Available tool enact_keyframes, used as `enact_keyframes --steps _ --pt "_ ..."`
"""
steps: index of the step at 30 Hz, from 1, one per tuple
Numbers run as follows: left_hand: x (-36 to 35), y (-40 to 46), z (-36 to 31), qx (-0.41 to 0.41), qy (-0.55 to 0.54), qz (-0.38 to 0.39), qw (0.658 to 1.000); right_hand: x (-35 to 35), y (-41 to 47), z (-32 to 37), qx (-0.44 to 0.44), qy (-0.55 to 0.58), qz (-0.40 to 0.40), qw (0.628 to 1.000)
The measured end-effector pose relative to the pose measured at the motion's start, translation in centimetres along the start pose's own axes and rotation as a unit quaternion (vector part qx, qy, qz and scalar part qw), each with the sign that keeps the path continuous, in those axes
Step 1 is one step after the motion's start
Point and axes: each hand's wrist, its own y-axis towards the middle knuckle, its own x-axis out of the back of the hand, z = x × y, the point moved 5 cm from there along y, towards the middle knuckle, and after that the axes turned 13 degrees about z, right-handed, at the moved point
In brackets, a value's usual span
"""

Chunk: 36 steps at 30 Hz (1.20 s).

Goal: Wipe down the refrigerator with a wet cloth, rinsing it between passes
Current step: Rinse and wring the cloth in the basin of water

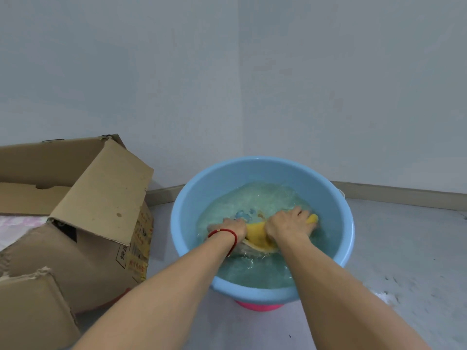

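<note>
While both fists clamp the yellow cloth (pixel 255 234) at basin (pixel 336 198) centre, left hand (pixel 233 228) at 9, right hand (pixel 290 224) at 3, I'd watch splash: hard wringing could slosh water onto the cardboard box (pixel 101 210) at 9.

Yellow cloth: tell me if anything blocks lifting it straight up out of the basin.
Nothing visible does. The yellow cloth sits in the blue basin, gripped by left hand and right hand; nothing shows above it.
</note>
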Motion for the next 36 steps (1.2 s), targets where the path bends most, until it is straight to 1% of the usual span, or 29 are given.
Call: enact_keyframes --steps 2,4,5,6,8,9,10,11,12,14,15,16,18,20,22,23,24,25,26,27,29,31,32,33,36 --pt "-1.4 1.8 0.0 -0.007 -0.087 0.054 0.995 -0.7 -0.2 1.1 0.002 0.070 0.057 0.996" --pt "-2.6 3.4 -0.6 -0.023 -0.178 0.081 0.980 -0.9 -0.5 2.7 0.030 0.173 0.096 0.980" --pt "-2.9 3.2 -0.9 -0.034 -0.220 0.095 0.970 -0.9 -0.6 3.6 0.046 0.240 0.116 0.963" --pt "-2.7 1.9 -1.5 -0.056 -0.263 0.099 0.958 -1.0 -0.8 4.3 0.059 0.316 0.140 0.937" --pt "-2.2 0.8 -2.1 -0.082 -0.296 0.095 0.947 -1.9 -0.6 5.6 0.071 0.445 0.182 0.874" --pt "-2.0 0.6 -2.2 -0.090 -0.311 0.094 0.942 -2.3 -0.2 5.7 0.074 0.480 0.181 0.855" --pt "-1.9 0.8 -2.2 -0.098 -0.318 0.074 0.940 -2.8 0.4 5.6 0.079 0.495 0.171 0.848" --pt "-1.7 1.2 -2.0 -0.095 -0.324 0.053 0.940 -2.4 -0.1 5.1 0.081 0.484 0.148 0.858" --pt "-1.4 1.3 -1.9 -0.091 -0.320 0.030 0.943 -1.5 -0.9 4.4 0.088 0.451 0.116 0.880" --pt "-0.7 0.6 -2.1 -0.077 -0.291 0.012 0.953 0.4 -1.4 3.0 0.108 0.321 0.038 0.940" --pt "0.0 -0.1 -2.1 -0.074 -0.272 0.008 0.959 1.1 -1.2 2.3 0.108 0.263 -0.003 0.959" --pt "0.5 -0.3 -2.2 -0.069 -0.249 -0.004 0.966 1.8 -1.0 1.7 0.110 0.221 -0.038 0.968" --pt "1.6 -0.2 -2.0 -0.054 -0.209 -0.041 0.976 2.6 -0.8 1.1 0.117 0.161 -0.093 0.976" --pt "1.8 -0.1 -1.2 -0.013 -0.163 -0.048 0.985 2.0 -0.4 0.7 0.096 0.112 -0.097 0.984" --pt "1.0 0.1 -0.8 -0.003 -0.146 -0.013 0.989 0.5 0.0 0.6 0.048 0.042 -0.053 0.997" --pt "0.3 0.1 -0.9 -0.010 -0.168 0.016 0.986 -0.1 0.0 0.7 0.026 0.033 -0.016 0.999" --pt "-0.6 0.5 -1.2 -0.019 -0.194 0.049 0.980 -0.6 -0.1 1.2 0.019 0.041 0.016 0.999" --pt "-1.3 0.8 -1.4 -0.026 -0.216 0.073 0.973 -0.8 -0.3 1.8 0.023 0.075 0.040 0.996" --pt "-1.9 1.4 -1.5 -0.032 -0.242 0.091 0.965 -0.8 -0.6 2.5 0.036 0.120 0.058 0.990" --pt "-2.1 1.5 -1.8 -0.043 -0.262 0.091 0.960 -0.8 -0.7 3.1 0.043 0.184 0.075 0.979" --pt "-2.1 0.6 -2.7 -0.083 -0.282 0.113 0.949 -1.0 -0.7 3.9 0.042 0.330 0.105 0.937" --pt "-1.5 -1.0 -3.2 -0.116 -0.308 0.104 0.939 -1.2 -0.8 4.3 0.049 0.445 0.111 0.887" --pt "-1.4 -1.2 -3.2 -0.121 -0.317 0.097 0.936 -1.1 -0.8 4.4 0.060 0.466 0.103 0.876" --pt "-1.4 -1.1 -3.0 -0.116 -0.319 0.085 0.937 -0.9 -1.0 4.4 0.068 0.462 0.095 0.879" --pt "-1.4 -1.2 -3.0 -0.097 -0.353 0.075 0.927 0.5 -1.1 3.9 0.099 0.404 0.029 0.909"
